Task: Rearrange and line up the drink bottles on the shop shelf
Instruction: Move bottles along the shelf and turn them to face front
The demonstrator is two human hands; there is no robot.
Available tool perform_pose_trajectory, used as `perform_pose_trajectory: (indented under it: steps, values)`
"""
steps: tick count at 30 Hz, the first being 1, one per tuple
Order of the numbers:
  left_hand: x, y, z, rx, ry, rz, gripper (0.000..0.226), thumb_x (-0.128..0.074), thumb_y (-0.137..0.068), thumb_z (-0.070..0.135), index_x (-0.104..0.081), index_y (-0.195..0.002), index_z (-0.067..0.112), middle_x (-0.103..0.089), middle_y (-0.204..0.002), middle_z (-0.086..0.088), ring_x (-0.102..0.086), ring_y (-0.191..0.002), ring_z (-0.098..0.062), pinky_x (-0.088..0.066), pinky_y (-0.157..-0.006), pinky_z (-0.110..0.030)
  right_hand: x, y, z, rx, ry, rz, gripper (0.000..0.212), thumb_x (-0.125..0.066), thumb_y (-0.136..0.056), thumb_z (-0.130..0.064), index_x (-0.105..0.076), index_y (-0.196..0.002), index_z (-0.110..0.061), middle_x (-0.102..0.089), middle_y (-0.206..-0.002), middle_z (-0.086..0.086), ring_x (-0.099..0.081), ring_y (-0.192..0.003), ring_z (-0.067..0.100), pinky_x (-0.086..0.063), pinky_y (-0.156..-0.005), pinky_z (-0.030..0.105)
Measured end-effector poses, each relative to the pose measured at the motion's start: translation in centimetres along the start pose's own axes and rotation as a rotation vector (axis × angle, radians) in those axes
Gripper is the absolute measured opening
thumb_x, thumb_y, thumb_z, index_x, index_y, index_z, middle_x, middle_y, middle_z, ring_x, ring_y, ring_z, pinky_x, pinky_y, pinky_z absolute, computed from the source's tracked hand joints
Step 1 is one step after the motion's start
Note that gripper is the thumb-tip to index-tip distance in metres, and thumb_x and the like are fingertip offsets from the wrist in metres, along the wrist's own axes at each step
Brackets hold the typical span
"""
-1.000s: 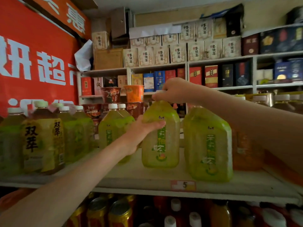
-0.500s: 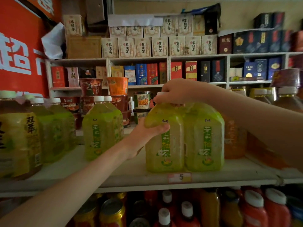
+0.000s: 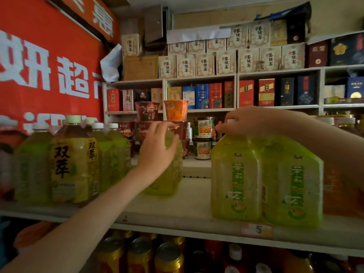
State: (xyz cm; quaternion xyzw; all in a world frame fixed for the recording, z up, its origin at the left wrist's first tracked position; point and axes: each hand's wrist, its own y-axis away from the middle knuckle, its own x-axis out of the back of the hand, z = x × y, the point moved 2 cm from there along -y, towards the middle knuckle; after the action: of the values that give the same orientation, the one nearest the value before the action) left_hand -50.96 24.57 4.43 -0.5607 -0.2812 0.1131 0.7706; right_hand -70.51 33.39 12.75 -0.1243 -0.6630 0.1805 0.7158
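My right hand (image 3: 254,120) is on top of the near green bottle (image 3: 235,180). Its fingers are curled round the white cap (image 3: 230,121) and hold it. This bottle stands up straight at the front edge of the shelf (image 3: 177,211), just above the price tag (image 3: 257,230) with a 5 on it. Its right side touches the second green bottle (image 3: 293,190), which is the same kind. The two stand side by side with their labels facing me. An orange bottle (image 3: 338,190) stands just past them on the right.

My left hand (image 3: 157,148) is out in front of the far green bottle (image 3: 171,174). That one stands alone further back on the shelf, near the middle and well apart from the pair. The fingers are spread and only a little bent, up by the bottle's shoulder. I cannot tell if they touch it, and they are not wrapped round it.

On the left, more bottles stand close together, and the yellow-label bottle (image 3: 72,164) is at the front of them. Gold cans (image 3: 139,255) sit on the level below. Behind are noodle cups (image 3: 175,112) and rows of boxes (image 3: 204,65). A big red sign (image 3: 45,66) hangs on the left.
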Motion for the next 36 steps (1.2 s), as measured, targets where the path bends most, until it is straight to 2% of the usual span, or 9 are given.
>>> perform_pose_trajectory:
  steps: [4, 8, 12, 17, 21, 26, 29, 32, 36]
  values:
    - [0.7, -2.4, -4.3, 0.117, -0.103, 0.062, 0.040, -0.053, -0.094, 0.023, -0.047, -0.133, 0.013, -0.048, -0.135, -0.005, -0.045, -0.124, -0.019, -0.033, -0.101, -0.026, -0.3, -1.3, -1.0, 0.010, 0.084, 0.024, 0.054, -0.037, -0.090, -0.060, -0.058, -0.108, -0.014, -0.050, -0.080, -0.010, -0.049, -0.073, 0.008, -0.038, -0.061, 0.022]
    - [-0.3, -4.2, -6.6, 0.387, 0.094, -0.223, 0.052, -0.043, -0.097, 0.042, -0.039, -0.139, 0.012, -0.050, -0.137, -0.007, -0.050, -0.118, -0.018, -0.042, -0.087, -0.029, -0.8, -2.3, -1.1, 0.013, 0.114, 0.021, 0.050, -0.040, -0.091, -0.059, -0.059, -0.097, -0.013, -0.056, -0.080, -0.004, -0.053, -0.072, 0.009, -0.044, -0.064, 0.025]
    - [-1.4, -4.4, -6.8, 0.434, 0.205, -0.359, 0.053, -0.039, -0.097, 0.047, -0.048, -0.134, 0.010, -0.056, -0.129, -0.004, -0.052, -0.118, -0.021, -0.041, -0.086, -0.027, -0.9, -2.6, -1.1, 0.019, 0.115, 0.024, 0.044, -0.044, -0.092, -0.054, -0.062, -0.098, -0.014, -0.058, -0.082, -0.005, -0.054, -0.074, 0.008, -0.047, -0.070, 0.026]
    - [-1.9, -3.5, -5.3, 0.343, 0.086, -0.132, 0.039, -0.040, -0.097, 0.047, -0.057, -0.105, 0.013, -0.060, -0.082, 0.005, -0.057, -0.069, -0.009, -0.038, -0.053, -0.020, -0.9, -2.5, -0.6, 0.046, 0.014, -0.041, 0.033, -0.046, -0.091, -0.051, -0.060, -0.106, -0.024, -0.050, -0.082, -0.018, -0.048, -0.076, -0.002, -0.041, -0.067, 0.021]
    - [-2.5, -4.1, -2.2, 0.318, 0.083, -0.068, 0.025, -0.046, -0.095, 0.045, -0.052, -0.086, 0.023, -0.054, -0.063, 0.008, -0.048, -0.048, -0.003, -0.032, -0.036, -0.012, -0.7, -3.0, -0.6, 0.034, -0.045, -0.106, 0.035, -0.043, -0.094, -0.045, -0.051, -0.122, -0.025, -0.057, -0.106, -0.009, -0.053, -0.093, 0.008, -0.044, -0.085, 0.029]
    - [-4.3, -5.5, 2.3, 0.254, 0.132, -0.166, 0.038, -0.048, -0.091, 0.052, -0.066, -0.087, 0.018, -0.064, -0.069, 0.002, -0.057, -0.057, -0.010, -0.037, -0.048, -0.023, -0.5, -2.9, -0.2, -0.061, -0.159, -0.159, 0.061, -0.037, -0.092, -0.058, -0.022, -0.142, -0.027, -0.056, -0.121, 0.006, -0.057, -0.098, 0.024, -0.046, -0.081, 0.039]
    - [-5.4, -6.0, 3.5, 0.297, 0.144, -0.255, 0.043, -0.050, -0.088, 0.057, -0.067, -0.082, 0.017, -0.065, -0.069, 0.000, -0.058, -0.056, -0.014, -0.044, -0.051, -0.027, -0.1, -2.2, 0.1, -0.106, -0.178, -0.175, 0.072, -0.031, -0.088, -0.069, -0.010, -0.147, -0.032, -0.045, -0.139, 0.008, -0.047, -0.121, 0.030, -0.038, -0.094, 0.040]
    - [-7.0, -6.0, 3.4, 0.377, 0.252, -0.299, 0.042, -0.057, -0.087, 0.051, -0.068, -0.085, 0.010, -0.070, -0.084, -0.008, -0.066, -0.079, -0.023, -0.051, -0.074, -0.037, 0.9, -1.2, 0.5, -0.075, -0.094, -0.219, 0.055, -0.023, -0.101, -0.047, -0.022, -0.146, -0.017, -0.032, -0.148, 0.012, -0.039, -0.129, 0.033, -0.032, -0.105, 0.044]
    - [-8.7, -5.7, 4.1, 0.374, 0.345, -0.331, 0.029, -0.059, -0.088, 0.045, -0.065, -0.074, 0.021, -0.065, -0.072, 0.004, -0.062, -0.069, -0.013, -0.050, -0.064, -0.026, 2.0, -0.3, 1.8, -0.150, -0.231, -0.187, 0.060, -0.023, -0.098, -0.053, -0.032, -0.144, -0.015, -0.045, -0.140, 0.009, -0.050, -0.119, 0.024, -0.039, -0.104, 0.041]
